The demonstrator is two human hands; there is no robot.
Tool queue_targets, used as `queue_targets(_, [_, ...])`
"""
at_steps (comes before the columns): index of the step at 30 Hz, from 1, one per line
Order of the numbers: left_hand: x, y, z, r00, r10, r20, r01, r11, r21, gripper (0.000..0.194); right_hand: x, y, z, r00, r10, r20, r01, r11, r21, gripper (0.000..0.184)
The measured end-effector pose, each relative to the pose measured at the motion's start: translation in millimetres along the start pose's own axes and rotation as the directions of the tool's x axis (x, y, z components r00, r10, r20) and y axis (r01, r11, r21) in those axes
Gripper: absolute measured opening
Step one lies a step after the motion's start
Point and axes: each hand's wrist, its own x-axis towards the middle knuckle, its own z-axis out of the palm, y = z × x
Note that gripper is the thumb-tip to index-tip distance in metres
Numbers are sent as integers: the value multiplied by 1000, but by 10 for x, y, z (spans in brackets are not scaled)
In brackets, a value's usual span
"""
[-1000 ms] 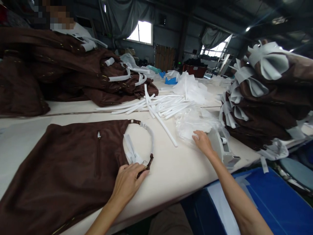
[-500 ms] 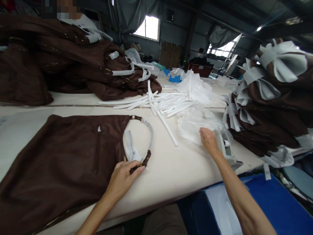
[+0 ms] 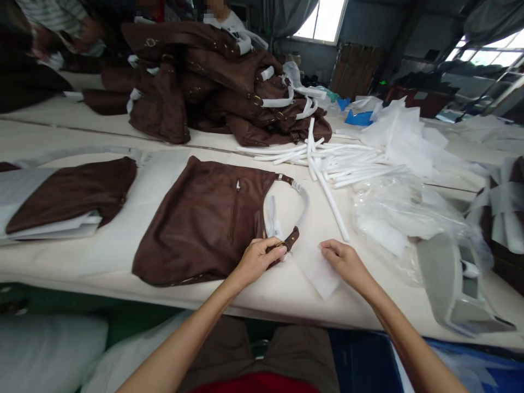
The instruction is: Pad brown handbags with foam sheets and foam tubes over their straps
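Observation:
A brown handbag [image 3: 208, 213] lies flat on the table, its zipped pocket facing up. Its shoulder strap [image 3: 304, 203] curves out to the right, mostly wrapped in white material. My left hand [image 3: 260, 259] is closed around the brown lower end of that strap, beside the bag's edge. Between the fingertips of my right hand [image 3: 344, 261] is pinched a thin white sheet [image 3: 317, 273], translucent, hanging over the table just right of the strap end. Inside the strap's loop lies a white tag-like strip [image 3: 272, 215].
White foam tubes [image 3: 327, 196] lie heaped behind the strap. A tape dispenser [image 3: 446, 284] and a clear plastic bag [image 3: 380, 224] sit on the right. Brown bags [image 3: 229, 65] are piled at the back; another handbag [image 3: 77, 191] lies left. A co-worker [image 3: 61, 24] stands far left.
My right hand has come from the clear plastic bag toward the strap, now with a thin white sheet in its fingers. My left hand still grips the strap end. The view has turned left.

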Motion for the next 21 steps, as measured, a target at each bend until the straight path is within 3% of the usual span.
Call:
queue_targets(3, [5,-38,8,1000,25,19,-25,999,-30,44,194,-84,366,994,79,70,-92,972,216,29])
queue_targets(5, [11,-65,15,999,27,20,-26,999,-40,44,240,-165,490,979,121,162,-180,887,426,31])
queue_targets(8, [18,-90,27,999,24,24,-23,998,-58,44,207,-235,540,945,69,319,-262,741,618,36])
queue_targets(11, [22,-91,41,999,36,23,-35,999,-39,42,158,-226,536,916,15,401,-296,698,652,37])
queue_targets(17, [28,-42,36,997,60,51,-60,998,13,40,195,-204,606,887,35,460,-364,666,651,29])
queue_targets(21, [12,-9,20,997,32,69,-29,999,-41,41,178,-230,622,917,-47,396,-289,604,742,34])
